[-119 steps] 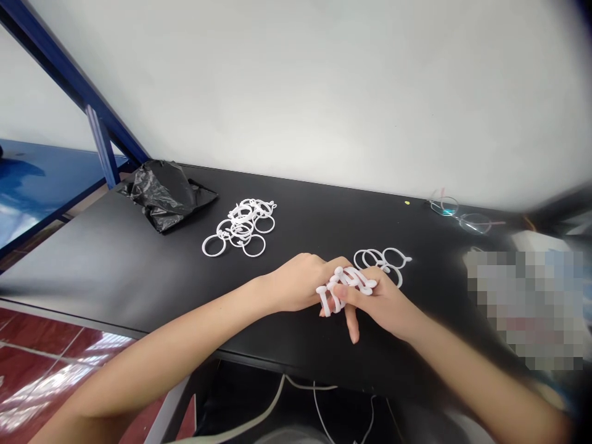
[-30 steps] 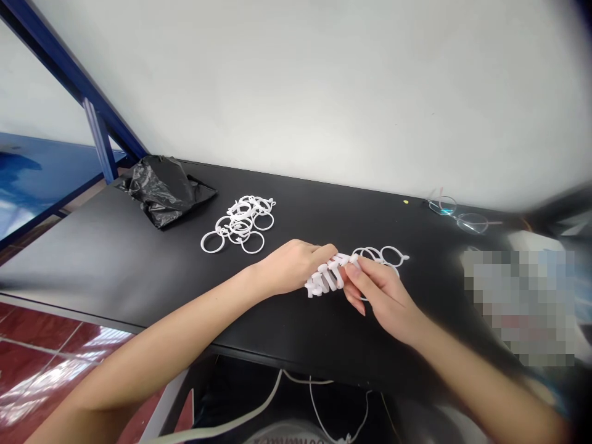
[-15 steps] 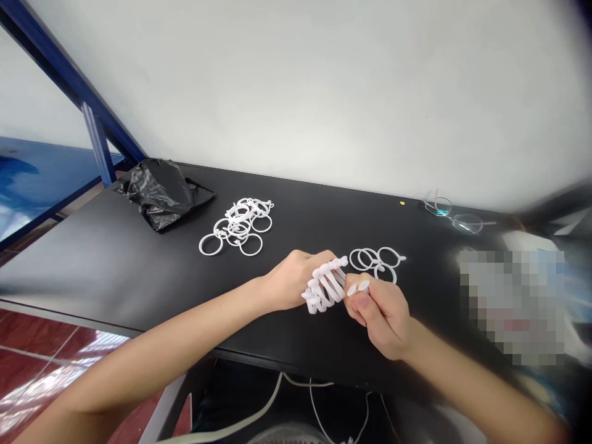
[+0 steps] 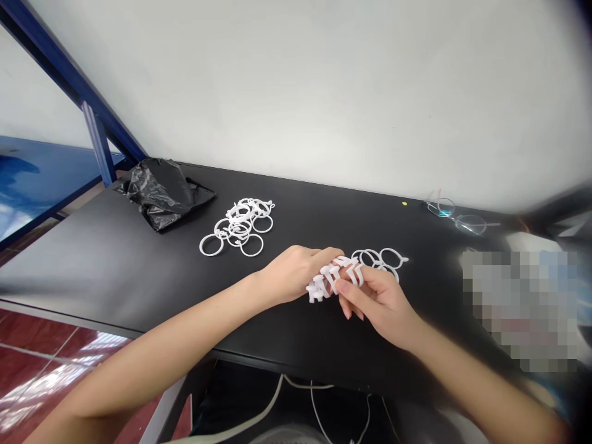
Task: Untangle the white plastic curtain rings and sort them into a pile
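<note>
Step in hand, as judged: sorting or passing rings from one hand to the other; both hands meet at lower centre of the frame, over the black table [image 4: 287, 333].

Fingers: the left hand [image 4: 292, 272] is curled round a bunch of white rings [image 4: 319, 287]; the right hand [image 4: 385, 306] grasps the same bunch at its right end, thumb pressed on the near side; whether any ring is threaded over a right finger, cannot tell.

Next move, as judged: calls for a light pinch on the end rings with the right thumb, the left grip firm so that the remainder does not slip.

Count: hands, two; rings in the bunch, roughly seven or more, overlap prevents an exact figure; ring pile [image 4: 239, 221] left of centre, about ten, tangled; small ring group [image 4: 380, 264] right of centre, apparently four, partly behind the right hand; black bag [image 4: 161, 192] at left, one; glasses [image 4: 456, 218] at right, one pair.
</note>
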A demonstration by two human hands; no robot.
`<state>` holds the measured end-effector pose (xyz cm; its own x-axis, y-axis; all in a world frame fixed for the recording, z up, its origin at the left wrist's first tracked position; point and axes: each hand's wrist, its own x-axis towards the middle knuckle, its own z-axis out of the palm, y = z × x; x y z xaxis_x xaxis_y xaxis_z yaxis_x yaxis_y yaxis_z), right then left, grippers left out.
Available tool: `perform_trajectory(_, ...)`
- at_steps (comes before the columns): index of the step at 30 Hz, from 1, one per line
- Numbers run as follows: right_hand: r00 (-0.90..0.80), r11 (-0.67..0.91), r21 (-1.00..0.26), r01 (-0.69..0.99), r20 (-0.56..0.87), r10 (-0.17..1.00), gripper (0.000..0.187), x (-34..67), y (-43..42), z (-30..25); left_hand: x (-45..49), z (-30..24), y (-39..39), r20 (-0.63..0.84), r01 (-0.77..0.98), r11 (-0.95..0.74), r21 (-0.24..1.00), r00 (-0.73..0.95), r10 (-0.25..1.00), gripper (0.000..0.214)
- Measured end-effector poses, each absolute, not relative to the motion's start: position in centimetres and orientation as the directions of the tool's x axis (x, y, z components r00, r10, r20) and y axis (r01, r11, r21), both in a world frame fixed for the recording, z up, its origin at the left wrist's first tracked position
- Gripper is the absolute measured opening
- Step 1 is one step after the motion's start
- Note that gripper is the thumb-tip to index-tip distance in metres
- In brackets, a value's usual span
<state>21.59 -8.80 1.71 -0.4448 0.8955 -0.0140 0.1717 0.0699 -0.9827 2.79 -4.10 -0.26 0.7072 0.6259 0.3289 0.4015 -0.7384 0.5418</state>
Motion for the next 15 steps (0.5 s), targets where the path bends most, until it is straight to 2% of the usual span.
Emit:
perform_trajectory(5, -0.447, 0.042, -0.985, 0.167, -0.038, 0.894, 0.029, 21.85, -8.64, 1.43, 2.68, -0.28, -3.74, 0.302, 0.453, -0.753, 0.478, 0.720, 0.625, 0.025)
perform_trajectory(9, -0.369, 0.056, -0.989, 0.137, 0.001, 0.929, 0.029, 21.98, -8.66, 1.14, 2.59, -0.24, -3.46, 0.285, 0.507, -0.746, 0.432, 0.708, 0.646, 0.008)
perform_trajectory(12, -0.362, 0.049, -0.993, 0.110, 0.006, 0.932, 0.030, 21.94, -8.65, 1.07, 2.68, -0.19, -3.34, 0.267, 0.547, -0.769, 0.333, 0.727, 0.633, 0.019)
perform_trajectory(15, -0.432, -0.009, -0.995, 0.097, -0.050, 0.901, 0.032, 21.83, -8.57, 1.00, 2.87, -0.10, -3.24, 0.217, 0.550, -0.800, 0.239, 0.773, 0.596, 0.022)
